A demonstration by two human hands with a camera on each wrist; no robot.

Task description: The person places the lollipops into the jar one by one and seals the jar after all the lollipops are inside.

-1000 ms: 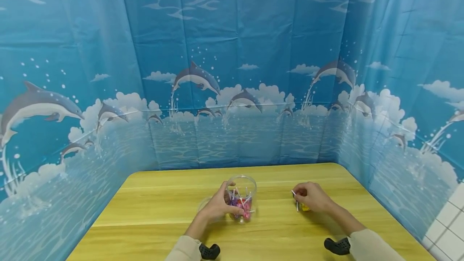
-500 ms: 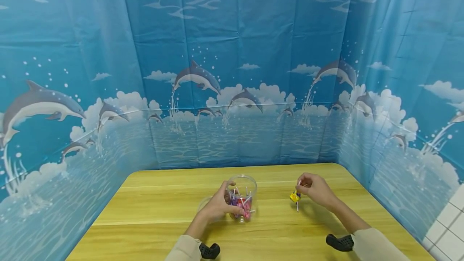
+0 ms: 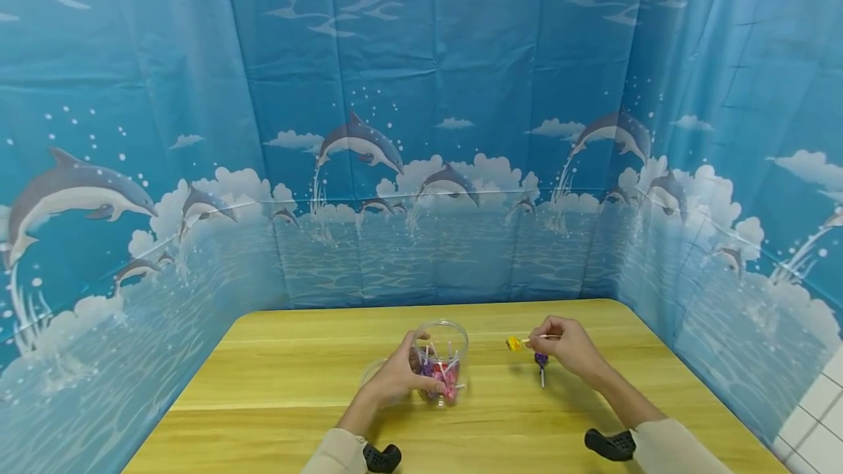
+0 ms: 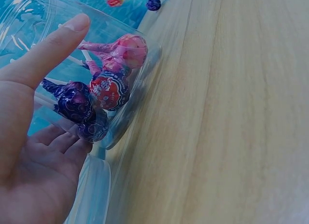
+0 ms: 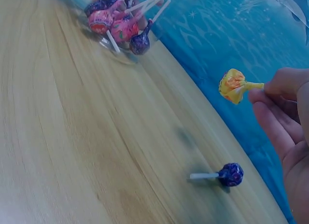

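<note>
My left hand grips a clear plastic jar around its side, thumb in front. Inside the jar, pink, purple and red wrapped lollipops lie with white sticks pointing various ways. To the right, my right hand pinches a yellow-wrapped lollipop near its stick, the candy end pointing left toward the jar. It is held up above the table. Beneath that hand, a purple lollipop lies on the wood, white stick toward me in the head view.
A clear round lid lies left of the jar, partly hidden by the left hand. The yellow wooden table has its far edge against a blue dolphin-print curtain. Black wrist devices sit at both sleeves.
The right hand has lifted the yellow lollipop from beside the purple one and swung it level, candy end leftward. The purple lollipop stays on the table. The left hand and jar remain in place.
</note>
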